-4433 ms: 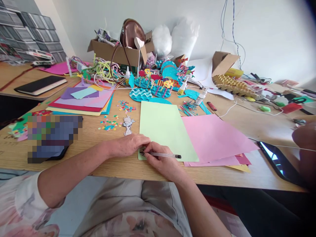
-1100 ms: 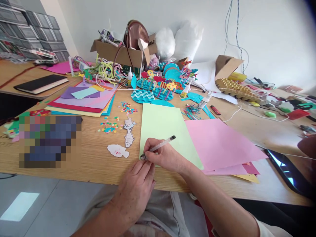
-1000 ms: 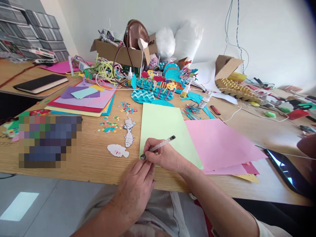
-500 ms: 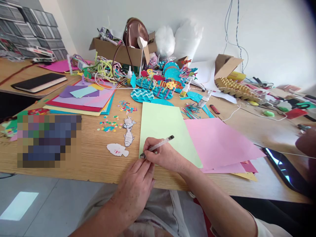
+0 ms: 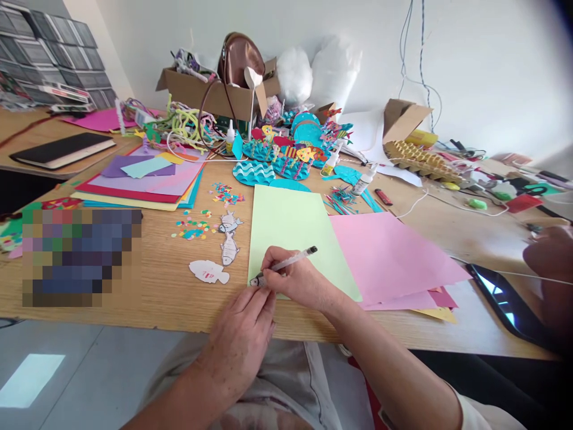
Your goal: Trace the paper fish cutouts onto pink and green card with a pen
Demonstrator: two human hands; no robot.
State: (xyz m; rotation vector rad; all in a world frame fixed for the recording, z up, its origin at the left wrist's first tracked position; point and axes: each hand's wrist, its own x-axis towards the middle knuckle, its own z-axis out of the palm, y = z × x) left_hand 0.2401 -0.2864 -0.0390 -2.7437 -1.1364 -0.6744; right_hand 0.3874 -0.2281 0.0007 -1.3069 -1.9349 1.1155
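Observation:
My right hand [image 5: 290,278] is closed around a pen [image 5: 298,257], its tip down at the lower left corner of the light green sheet [image 5: 290,218]. Under the tip shows the head of a small paper fish cutout [image 5: 255,280] with a dark outline; my fingers hide the rest. My left hand [image 5: 244,331] lies nearly flat at the sheet's near edge, fingers stretched forward beside the cutout and touching the right hand. Left of the sheet lie a white fish cutout [image 5: 208,272] with red marks and two drawn fish cutouts, a lower one [image 5: 230,248] and an upper one [image 5: 230,221].
Pink sheets [image 5: 394,257] lie to the right, beside a phone [image 5: 501,298] and another person's hand [image 5: 548,257]. Coloured paper stacks [image 5: 138,191], confetti dots [image 5: 194,229], glue bottles [image 5: 364,179] and blue fish crafts [image 5: 290,158] stand farther back.
The view has shifted slightly, moving everything a little to the left. The pen hand has moved slightly relative to the cutout, and more of the fish's head shows. Both hands keep their hold.

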